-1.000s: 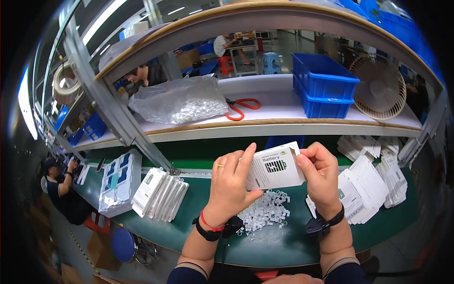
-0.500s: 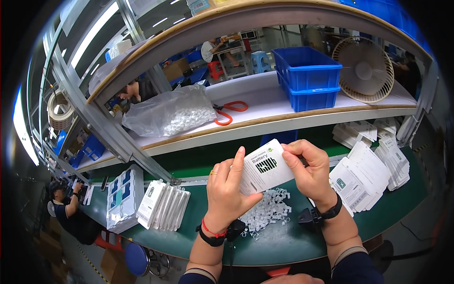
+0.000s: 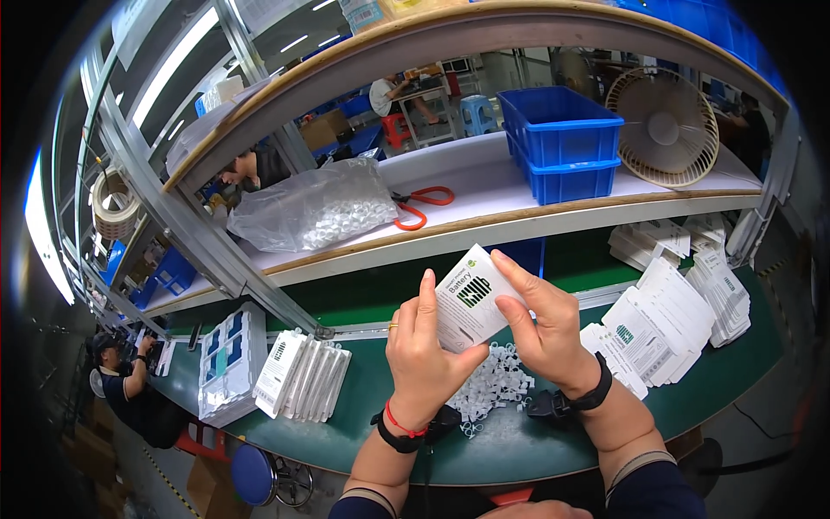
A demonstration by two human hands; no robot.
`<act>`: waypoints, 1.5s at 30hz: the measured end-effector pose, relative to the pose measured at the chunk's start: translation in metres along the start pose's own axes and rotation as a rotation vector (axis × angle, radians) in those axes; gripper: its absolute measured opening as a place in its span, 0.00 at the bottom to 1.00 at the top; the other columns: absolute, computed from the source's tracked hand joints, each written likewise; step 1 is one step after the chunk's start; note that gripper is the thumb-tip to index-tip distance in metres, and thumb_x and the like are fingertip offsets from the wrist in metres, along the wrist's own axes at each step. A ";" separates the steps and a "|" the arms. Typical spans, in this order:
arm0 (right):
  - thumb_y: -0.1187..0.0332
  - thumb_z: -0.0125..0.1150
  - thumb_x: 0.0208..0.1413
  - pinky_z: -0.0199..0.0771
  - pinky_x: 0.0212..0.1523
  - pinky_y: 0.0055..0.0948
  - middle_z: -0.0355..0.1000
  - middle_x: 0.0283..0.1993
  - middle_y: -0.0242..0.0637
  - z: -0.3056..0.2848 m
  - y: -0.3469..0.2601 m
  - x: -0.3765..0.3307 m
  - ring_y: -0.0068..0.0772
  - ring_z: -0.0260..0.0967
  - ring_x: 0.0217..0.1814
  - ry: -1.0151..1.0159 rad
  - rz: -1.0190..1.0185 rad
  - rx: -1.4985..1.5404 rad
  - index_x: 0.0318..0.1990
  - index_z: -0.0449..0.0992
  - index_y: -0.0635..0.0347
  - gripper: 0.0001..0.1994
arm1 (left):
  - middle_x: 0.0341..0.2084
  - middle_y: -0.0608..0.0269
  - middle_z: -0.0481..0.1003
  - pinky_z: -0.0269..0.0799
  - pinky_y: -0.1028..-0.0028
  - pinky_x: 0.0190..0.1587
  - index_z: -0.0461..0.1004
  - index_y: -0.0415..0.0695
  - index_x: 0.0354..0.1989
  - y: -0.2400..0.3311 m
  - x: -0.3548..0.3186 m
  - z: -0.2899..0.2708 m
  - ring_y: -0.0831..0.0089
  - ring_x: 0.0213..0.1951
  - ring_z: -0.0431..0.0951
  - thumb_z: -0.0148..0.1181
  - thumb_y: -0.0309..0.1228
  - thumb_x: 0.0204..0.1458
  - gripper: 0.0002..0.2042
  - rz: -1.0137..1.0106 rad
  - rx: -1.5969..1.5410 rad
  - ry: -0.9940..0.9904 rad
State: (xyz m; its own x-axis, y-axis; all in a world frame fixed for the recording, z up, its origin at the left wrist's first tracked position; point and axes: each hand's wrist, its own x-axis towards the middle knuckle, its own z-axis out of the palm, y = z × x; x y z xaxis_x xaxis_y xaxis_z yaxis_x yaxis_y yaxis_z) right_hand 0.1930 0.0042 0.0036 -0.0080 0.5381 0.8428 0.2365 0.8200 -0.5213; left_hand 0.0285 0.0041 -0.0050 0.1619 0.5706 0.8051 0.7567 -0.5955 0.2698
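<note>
A flat white battery package (image 3: 468, 304) with a green-striped print is up in front of me, tilted, above the bench. My left hand (image 3: 425, 353) grips its lower left side, index finger raised along the edge and thumb under the bottom corner. On the right side, my right hand (image 3: 546, 333) pinches it with thumb on the front and fingers at the edge. Beneath both hands lies a loose pile of small white plastic clips (image 3: 493, 381), partly hidden by my wrists. A row of similar packages (image 3: 304, 376) stands to the left; loose stacks (image 3: 659, 324) lie to the right.
Left of the row is a pale tray (image 3: 226, 368) with blue pieces. The shelf (image 3: 471, 216) ahead holds a clear bag of white clips (image 3: 316, 208), red-handled scissors (image 3: 422, 206), stacked blue bins (image 3: 564, 143) and a fan (image 3: 663, 128). A person (image 3: 130, 381) sits at far left.
The package has turned more upright and shifted slightly left. My right hand has slid down its right side, with the fingers straighter than before.
</note>
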 end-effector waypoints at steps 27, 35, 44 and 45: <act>0.68 0.44 0.65 0.66 0.33 0.15 0.70 0.41 0.34 -0.027 0.040 -0.008 0.16 0.66 0.35 -0.044 0.277 0.128 0.48 0.69 0.66 0.12 | 0.33 0.50 0.64 0.64 0.67 0.38 0.55 0.29 0.61 -0.008 -0.007 -0.011 0.57 0.33 0.66 0.63 0.30 0.23 0.47 -0.083 -0.089 0.018; 0.73 0.48 0.63 0.69 0.40 0.19 0.68 0.45 0.36 -0.025 0.050 -0.018 0.20 0.67 0.41 -0.046 0.213 0.026 0.54 0.66 0.66 0.13 | 0.33 0.50 0.64 0.65 0.67 0.38 0.55 0.28 0.61 -0.004 -0.006 -0.011 0.56 0.34 0.67 0.66 0.31 0.23 0.48 -0.069 -0.073 0.045; 0.69 0.44 0.64 0.65 0.51 0.22 0.64 0.54 0.40 -0.017 0.032 -0.009 0.26 0.65 0.52 -0.060 0.263 0.078 0.59 0.59 0.63 0.17 | 0.30 0.48 0.72 0.69 0.67 0.33 0.48 0.33 0.65 0.007 -0.013 -0.015 0.57 0.26 0.74 0.61 0.34 0.47 0.39 -0.152 -0.513 -0.105; 0.69 0.44 0.64 0.65 0.51 0.21 0.64 0.54 0.40 -0.020 0.032 -0.007 0.26 0.65 0.52 -0.059 0.302 0.169 0.58 0.59 0.63 0.17 | 0.28 0.49 0.74 0.70 0.69 0.32 0.48 0.34 0.65 0.009 -0.009 -0.019 0.59 0.24 0.75 0.58 0.33 0.51 0.36 -0.277 -0.726 -0.155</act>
State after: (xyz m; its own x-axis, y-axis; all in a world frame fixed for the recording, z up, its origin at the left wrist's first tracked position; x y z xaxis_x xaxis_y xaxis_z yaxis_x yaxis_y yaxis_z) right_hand 0.2199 0.0221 -0.0164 -0.0198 0.7674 0.6408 0.0723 0.6404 -0.7647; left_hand 0.0213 -0.0170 0.0001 0.1546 0.7927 0.5897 0.1883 -0.6096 0.7701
